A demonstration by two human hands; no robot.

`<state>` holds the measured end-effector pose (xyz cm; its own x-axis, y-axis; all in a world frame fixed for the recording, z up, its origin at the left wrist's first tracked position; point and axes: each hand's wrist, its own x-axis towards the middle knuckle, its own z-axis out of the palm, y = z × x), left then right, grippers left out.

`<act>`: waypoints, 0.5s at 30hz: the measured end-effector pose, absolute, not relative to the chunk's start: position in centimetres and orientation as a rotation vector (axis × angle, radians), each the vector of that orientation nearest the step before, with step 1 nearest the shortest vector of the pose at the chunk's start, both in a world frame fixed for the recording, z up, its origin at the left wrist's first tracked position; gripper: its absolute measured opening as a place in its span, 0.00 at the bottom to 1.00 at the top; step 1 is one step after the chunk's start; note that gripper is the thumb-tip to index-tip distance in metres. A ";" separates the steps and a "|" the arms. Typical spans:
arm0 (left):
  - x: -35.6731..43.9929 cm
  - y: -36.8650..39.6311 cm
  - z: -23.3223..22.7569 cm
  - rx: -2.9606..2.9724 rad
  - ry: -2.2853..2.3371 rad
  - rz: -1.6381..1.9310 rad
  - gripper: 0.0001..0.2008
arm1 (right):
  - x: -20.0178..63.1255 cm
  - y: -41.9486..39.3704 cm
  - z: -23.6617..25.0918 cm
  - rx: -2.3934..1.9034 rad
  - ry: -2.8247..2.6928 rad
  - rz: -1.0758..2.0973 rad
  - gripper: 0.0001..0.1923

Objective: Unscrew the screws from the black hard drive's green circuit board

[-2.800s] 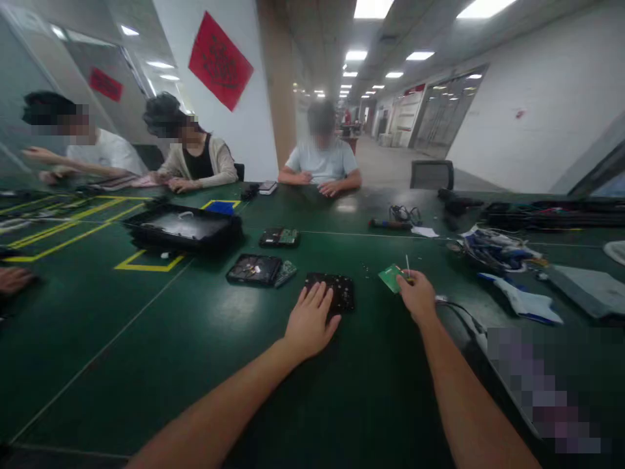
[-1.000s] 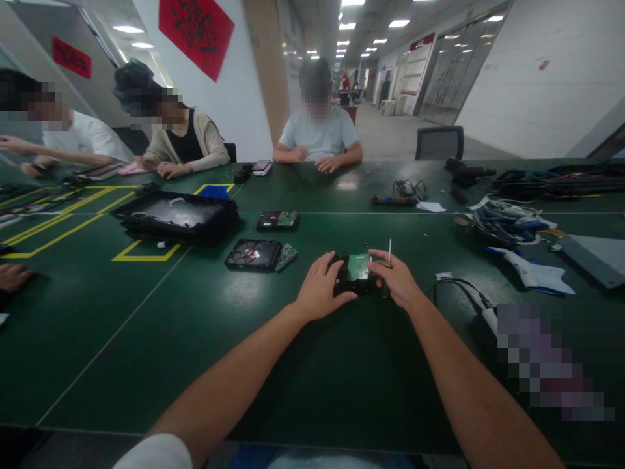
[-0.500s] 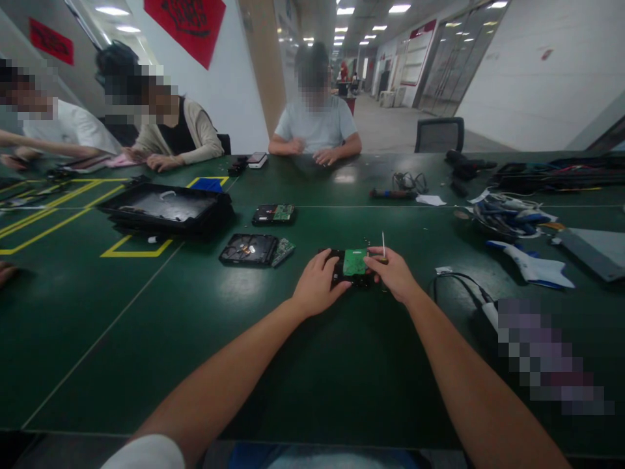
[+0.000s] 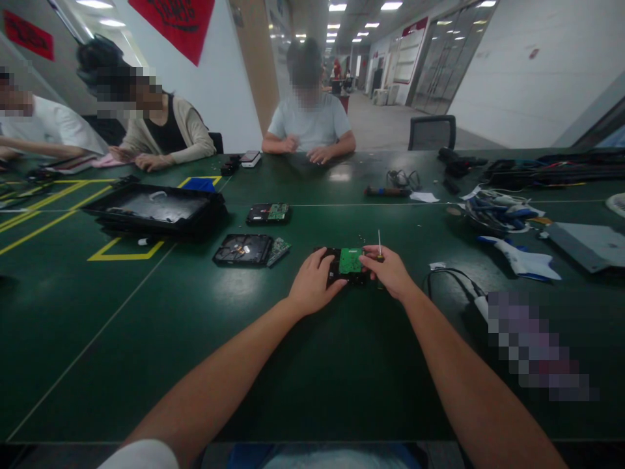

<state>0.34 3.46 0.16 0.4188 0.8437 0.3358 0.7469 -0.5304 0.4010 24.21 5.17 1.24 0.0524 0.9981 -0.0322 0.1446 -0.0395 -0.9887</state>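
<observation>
A black hard drive [image 4: 334, 268] lies on the green table in front of me, its green circuit board [image 4: 350, 260] facing up. My left hand [image 4: 311, 284] is wrapped over the drive's left end, thumb along the near edge. At the opposite end, my right hand [image 4: 390, 272] pinches at the board's right edge with thumb and forefinger. A screwdriver [image 4: 379, 242] is also held in that right hand, its thin shaft pointing up; most of its handle is hidden by the fingers. Several tiny screws [image 4: 361, 238] lie just beyond the drive.
Left of the drive lie an opened drive casing [image 4: 243, 250], a loose circuit board [image 4: 278, 251] and another hard drive [image 4: 268, 213]. Stacked black trays [image 4: 156, 208] stand farther left. A white-and-blue glove [image 4: 520, 258], cables and a grey box [image 4: 583, 246] are right. Co-workers sit across and left.
The view has turned slightly right, so everything sits a little farther left in the picture. Both hands keep nearly the same hold on the drive and the screwdriver.
</observation>
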 end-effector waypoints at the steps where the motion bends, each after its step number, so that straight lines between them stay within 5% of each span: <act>1: 0.3 3.4 0.2 2.482 1.410 0.752 0.33 | 24.3 5.2 1.2 -1.371 -1.270 1.119 0.20; 15: 0.5 3.3 0.3 2.521 1.388 0.759 0.32 | 23.9 4.8 1.9 -1.503 -1.350 1.040 0.17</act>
